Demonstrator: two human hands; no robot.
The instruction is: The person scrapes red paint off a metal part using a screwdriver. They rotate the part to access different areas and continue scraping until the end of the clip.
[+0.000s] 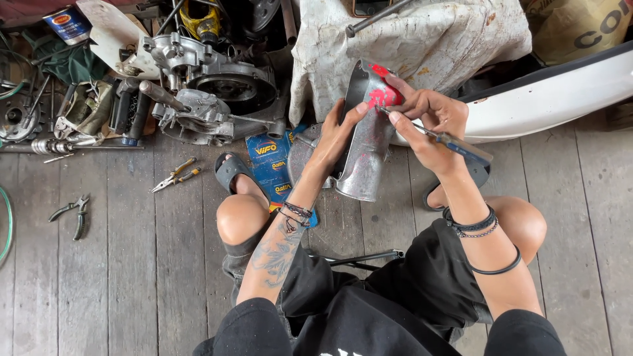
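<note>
The likeliest slip here, as I judge it, is the screwdriver (461, 145) skating off the curved silver cover (364, 155): its tip meets the metal at a shallow angle near the red patch (382, 92), and a hard push could send it toward the left hand (336, 135), whose thumb lies just beside that spot. A 2nd risk is the cover twisting or dropping, since it is held in the air above the plank floor (132, 264) with nothing bracing it from below; only 1 hand carries its weight.

The left hand wraps the cover's left edge, fingers closed around the rim and thumb pressed on the outer face near the top. The right hand (428, 122) is closed on the screwdriver's handle, index finger stretched along the shaft, other fingertips touching the red patch. The cover stands nearly upright between the 2 hands, above the knees, its open lower end pointing toward the floor.

An engine casing (211, 86) sits well apart at upper left, yellow-handled pliers (175, 175) lie on the planks near the left foot, and a 2nd pair of pliers (72, 211) lies farther left
</note>
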